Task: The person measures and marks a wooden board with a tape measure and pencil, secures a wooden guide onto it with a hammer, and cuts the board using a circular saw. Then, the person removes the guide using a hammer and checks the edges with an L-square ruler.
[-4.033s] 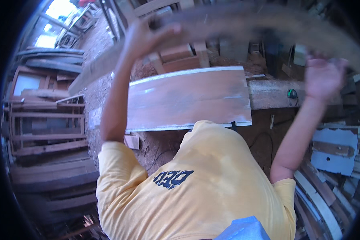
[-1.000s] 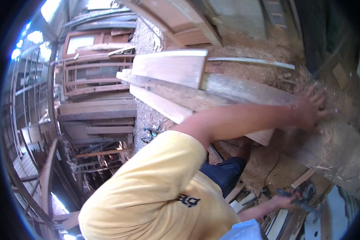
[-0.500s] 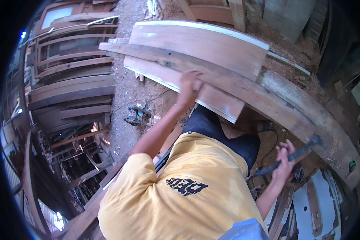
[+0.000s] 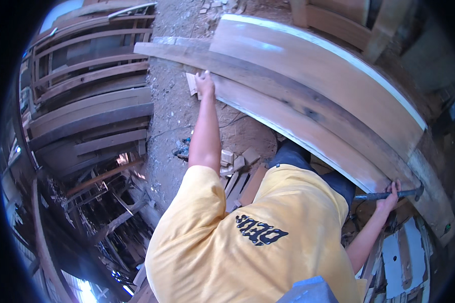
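Note:
A long wooden panel [image 4: 308, 60] with white edging lies across the upper middle, a darker knotted plank [image 4: 172, 52] running lengthwise along it; which lies on top I cannot tell. With its fingers curled at the panel's near-left corner, my left hand [image 4: 205, 85] grips the edge there. My right hand [image 4: 388, 199] is closed round the handle of a hammer [image 4: 373, 196], close to the panel's near-right corner. The hammer's dark head [image 4: 418, 192] points right, over the plank's right end.
Stacked timber and wooden frames [image 4: 91, 106] fill the left side. Wood offcuts [image 4: 237, 161] and a blue power tool [image 4: 182, 150] lie on the dirt floor. White-faced boards [image 4: 404, 260] are at lower right; more timber [image 4: 333, 22] stands at the back.
The panel has shifted right. My left hand has moved left and away from me, from the panel's near side to its left end. The right hand has carried the hammer rightward to the other end.

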The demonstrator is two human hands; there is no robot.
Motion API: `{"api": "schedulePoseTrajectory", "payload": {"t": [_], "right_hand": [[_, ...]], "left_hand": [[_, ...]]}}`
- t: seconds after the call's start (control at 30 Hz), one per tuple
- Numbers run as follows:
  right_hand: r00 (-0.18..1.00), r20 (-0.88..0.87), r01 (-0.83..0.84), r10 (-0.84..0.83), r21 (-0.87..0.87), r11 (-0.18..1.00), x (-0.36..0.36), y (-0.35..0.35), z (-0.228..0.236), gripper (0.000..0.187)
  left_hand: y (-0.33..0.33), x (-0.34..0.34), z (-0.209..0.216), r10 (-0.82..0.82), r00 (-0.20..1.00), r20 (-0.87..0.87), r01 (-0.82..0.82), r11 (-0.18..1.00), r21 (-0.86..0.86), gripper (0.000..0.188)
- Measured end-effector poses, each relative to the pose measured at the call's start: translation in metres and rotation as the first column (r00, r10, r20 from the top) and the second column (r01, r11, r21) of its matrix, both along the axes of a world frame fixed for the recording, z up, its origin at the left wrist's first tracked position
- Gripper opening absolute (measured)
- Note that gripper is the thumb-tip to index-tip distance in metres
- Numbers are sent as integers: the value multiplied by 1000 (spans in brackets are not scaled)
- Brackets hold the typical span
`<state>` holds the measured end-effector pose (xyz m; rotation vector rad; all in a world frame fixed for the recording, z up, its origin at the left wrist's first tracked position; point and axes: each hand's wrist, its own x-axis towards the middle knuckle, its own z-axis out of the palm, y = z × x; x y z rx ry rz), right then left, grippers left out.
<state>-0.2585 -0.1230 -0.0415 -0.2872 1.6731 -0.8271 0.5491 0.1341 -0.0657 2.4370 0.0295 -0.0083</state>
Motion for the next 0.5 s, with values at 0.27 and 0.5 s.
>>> {"api": "schedulePoseTrajectory", "payload": {"t": [0.27, 0.5], "right_hand": [[979, -112, 162, -169, -62, 985, -33, -14, -35, 23], [976, -119, 185, -184, -6, 983, -56, -20, -51, 26]], "left_hand": [[-24, 58, -30, 32, 990, -138, -66, 966, -252, 70], [-3, 105, -39, 19, 931, -363, -192, 874, -447, 40]]}}
